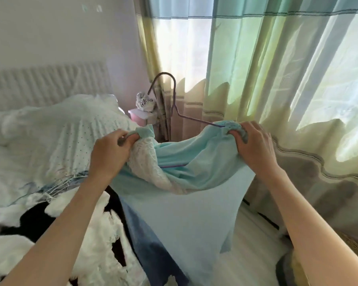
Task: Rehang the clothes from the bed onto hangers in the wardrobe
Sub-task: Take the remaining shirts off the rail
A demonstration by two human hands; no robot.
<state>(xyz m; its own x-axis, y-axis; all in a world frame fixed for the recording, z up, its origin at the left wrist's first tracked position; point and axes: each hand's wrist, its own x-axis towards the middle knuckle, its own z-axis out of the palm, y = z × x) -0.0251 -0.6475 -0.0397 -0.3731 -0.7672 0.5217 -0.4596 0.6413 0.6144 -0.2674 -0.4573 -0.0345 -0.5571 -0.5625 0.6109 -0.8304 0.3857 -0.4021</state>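
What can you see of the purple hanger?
The hanger is thin purple wire, it seems. Its hook stands upright before the curtain. One shoulder slopes down to the right into the blue garment, and a short piece of the bottom bar shows through the neck opening. The rest is hidden in the cloth, which the left hand and right hand grip.

Both bare forearms reach up from the near edge toward the middle of the view, one from the near left, one from the near right. The left hand [112, 149] is fisted, back of the hand up, fingers [130, 138] curled tight round a bunch of cloth. Well apart to the right, the right hand [253, 144] sits at about the same height, knuckles up, thumb tucked under, fingers clenched on cloth too.
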